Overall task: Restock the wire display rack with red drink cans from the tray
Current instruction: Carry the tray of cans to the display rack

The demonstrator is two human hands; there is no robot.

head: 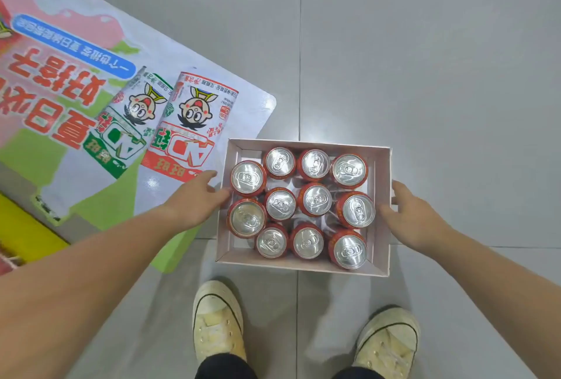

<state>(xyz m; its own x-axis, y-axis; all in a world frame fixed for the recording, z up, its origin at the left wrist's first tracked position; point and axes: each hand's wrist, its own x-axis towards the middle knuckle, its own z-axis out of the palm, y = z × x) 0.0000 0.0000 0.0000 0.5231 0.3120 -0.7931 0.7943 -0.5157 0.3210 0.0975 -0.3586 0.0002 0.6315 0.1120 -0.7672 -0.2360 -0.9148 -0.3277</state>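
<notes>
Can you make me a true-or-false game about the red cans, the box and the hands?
1. The red cans all stand upright, silver tops up. True.
2. The tray sits on a table. False: it is on the grey tiled floor.
3. The left hand is at the tray's left wall and the right hand at its right wall. True.
4. One hand is lifting a can out. False: neither hand holds a can.
5. The tray is completely full. False: the near-left corner has a gap.
</notes>
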